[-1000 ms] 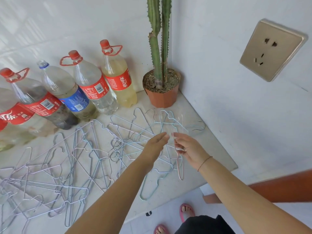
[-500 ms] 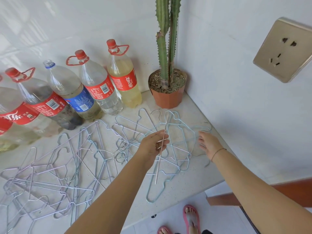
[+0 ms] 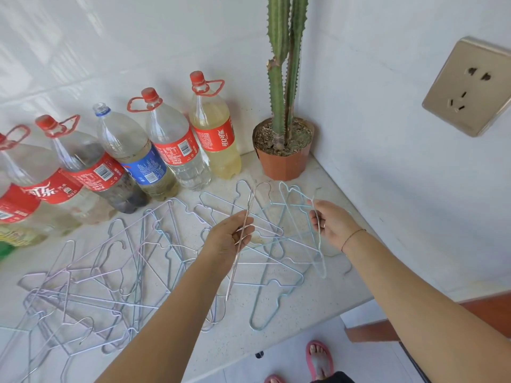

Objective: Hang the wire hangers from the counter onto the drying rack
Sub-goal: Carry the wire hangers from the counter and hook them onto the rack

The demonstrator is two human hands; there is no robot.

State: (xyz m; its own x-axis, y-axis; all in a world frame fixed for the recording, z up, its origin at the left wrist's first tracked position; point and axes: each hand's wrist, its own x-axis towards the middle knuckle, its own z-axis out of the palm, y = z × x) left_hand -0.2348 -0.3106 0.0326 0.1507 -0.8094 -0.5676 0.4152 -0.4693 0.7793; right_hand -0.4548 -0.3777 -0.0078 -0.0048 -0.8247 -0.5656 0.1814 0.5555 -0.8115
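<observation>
Several thin wire hangers [image 3: 116, 275] lie scattered and overlapping across the pale stone counter [image 3: 293, 322]. My left hand [image 3: 231, 239] grips a pinkish wire hanger [image 3: 233, 275] seen edge-on, its hook pointing up toward the bottles. My right hand [image 3: 330, 223] pinches a light blue wire hanger [image 3: 318, 255] lifted at the counter's right end, its body hanging down and to the right. No drying rack shows in view.
A row of large plastic bottles [image 3: 171, 145] stands along the tiled back wall. A potted cactus [image 3: 283, 150] sits in the corner. A wall socket [image 3: 467, 89] is on the right wall. A reddish-brown ledge [image 3: 387, 327] and my sandalled feet [image 3: 318, 360] lie below the counter edge.
My right hand left the pinkish hanger with the left hand, reached right and picked up a light blue hanger. The left hand keeps holding the pinkish hanger, slightly raised.
</observation>
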